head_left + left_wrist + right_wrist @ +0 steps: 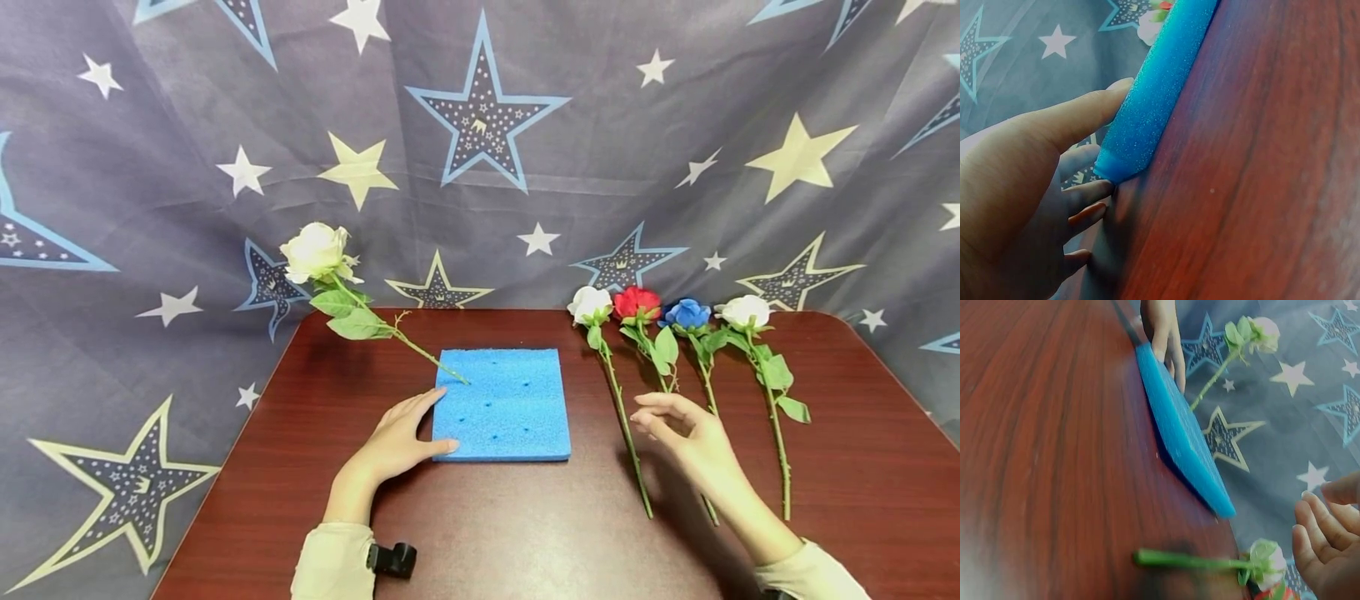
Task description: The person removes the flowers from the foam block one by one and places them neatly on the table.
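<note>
A blue foam block [517, 417] with several small holes lies on the table. One cream-white rose [318, 254] stands with its stem end in the block's left part, leaning up to the left. My left hand [397, 437] rests at the block's left edge, thumb on the front left corner and fingers fairly straight along the side. My right hand [690, 433] hovers above the stems of a red rose [637, 304] and a blue rose [686, 315], its fingers loosely bent. In the right wrist view, nothing is between the right fingers [1319, 528].
A white rose [591, 306] lies left of the red one, and another white rose [746, 312] lies right of the blue one, stems toward me. The brown table [315, 517] ends at a grey star-patterned cloth [585, 125]. A black strap device [393, 560] sits on my left wrist.
</note>
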Available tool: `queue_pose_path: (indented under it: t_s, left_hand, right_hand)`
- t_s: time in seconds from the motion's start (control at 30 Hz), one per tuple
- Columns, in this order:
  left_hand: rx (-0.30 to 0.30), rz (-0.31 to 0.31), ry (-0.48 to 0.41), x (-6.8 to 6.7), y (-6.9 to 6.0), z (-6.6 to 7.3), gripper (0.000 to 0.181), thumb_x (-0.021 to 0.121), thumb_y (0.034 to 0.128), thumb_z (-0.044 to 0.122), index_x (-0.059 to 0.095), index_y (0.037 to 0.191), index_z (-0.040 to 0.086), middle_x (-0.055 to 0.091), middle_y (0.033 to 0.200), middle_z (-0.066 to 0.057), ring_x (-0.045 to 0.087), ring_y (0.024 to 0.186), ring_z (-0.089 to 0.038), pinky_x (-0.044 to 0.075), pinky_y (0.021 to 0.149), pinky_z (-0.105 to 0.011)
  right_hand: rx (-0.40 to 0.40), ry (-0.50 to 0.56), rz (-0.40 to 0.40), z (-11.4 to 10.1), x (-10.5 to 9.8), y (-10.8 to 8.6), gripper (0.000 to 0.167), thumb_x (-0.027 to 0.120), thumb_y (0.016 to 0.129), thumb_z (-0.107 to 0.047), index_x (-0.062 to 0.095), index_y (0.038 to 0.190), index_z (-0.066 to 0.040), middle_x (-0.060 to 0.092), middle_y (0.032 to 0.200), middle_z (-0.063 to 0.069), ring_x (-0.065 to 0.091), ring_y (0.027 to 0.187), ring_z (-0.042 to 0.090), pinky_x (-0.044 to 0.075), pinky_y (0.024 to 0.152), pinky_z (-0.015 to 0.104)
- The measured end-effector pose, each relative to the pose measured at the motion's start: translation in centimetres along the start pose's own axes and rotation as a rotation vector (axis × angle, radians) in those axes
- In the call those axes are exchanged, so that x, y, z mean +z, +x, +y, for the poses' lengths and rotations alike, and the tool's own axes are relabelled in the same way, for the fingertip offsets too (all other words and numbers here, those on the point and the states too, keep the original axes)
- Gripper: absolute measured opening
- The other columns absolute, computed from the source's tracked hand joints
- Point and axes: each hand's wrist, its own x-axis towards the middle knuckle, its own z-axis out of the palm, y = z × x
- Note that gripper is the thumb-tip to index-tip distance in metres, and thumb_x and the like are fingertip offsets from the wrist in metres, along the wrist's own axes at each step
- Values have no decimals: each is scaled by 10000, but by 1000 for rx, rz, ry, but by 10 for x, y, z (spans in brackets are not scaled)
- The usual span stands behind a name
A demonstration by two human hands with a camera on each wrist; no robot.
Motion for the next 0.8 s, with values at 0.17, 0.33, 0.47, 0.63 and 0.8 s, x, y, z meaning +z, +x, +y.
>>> queue_pose_path:
  t_s: [0.17, 0.33, 0.47, 0.63, 0.8]
  left_hand:
    - [-5, -1, -9, 0, -1, 0, 887, 718, 841, 577, 331, 1566, 244, 332, 1582, -76, 209, 1472, -334, 159, 1148, -605]
    - [3, 7, -4, 0, -1, -1, 883, 716, 840, 582, 334, 1564, 250, 336, 1581, -61, 214, 1471, -327, 159, 1149, -601]
    - [3, 7, -7, 1, 0, -1, 883, 717, 839, 582, 333, 1564, 255, 334, 1582, -61, 212, 1472, -327, 157, 1149, -603]
    - [-2, 1, -12, 1, -1, -1, 884, 715, 841, 582, 329, 1565, 253, 330, 1584, -65, 207, 1473, -328, 158, 1148, -605]
    - [1, 3, -10, -1, -2, 1, 885, 720, 840, 575, 334, 1564, 243, 333, 1582, -64, 209, 1472, -332, 162, 1146, -606]
  right_hand:
    - [-25, 12, -31, -7, 19, 7, 205, 657, 948, -33, 660, 1132, 59, 730, 921, 116, 709, 826, 112, 554, 712, 215]
    - [-64, 78, -75, -11, 37, 16, 186, 649, 939, 7, 658, 1114, 68, 728, 903, 74, 705, 839, 114, 557, 752, 220]
    - [-70, 108, -101, -13, 52, 22, 184, 660, 924, 24, 663, 1100, 75, 720, 909, 131, 702, 847, 131, 562, 755, 240]
    - [-17, 106, -126, -16, 68, 29, 193, 686, 919, -19, 685, 1100, 49, 694, 952, 228, 699, 853, 212, 566, 756, 271]
    - [-5, 80, -141, -20, 83, 36, 189, 696, 914, -39, 697, 1088, 38, 710, 938, 142, 690, 864, 211, 536, 784, 229]
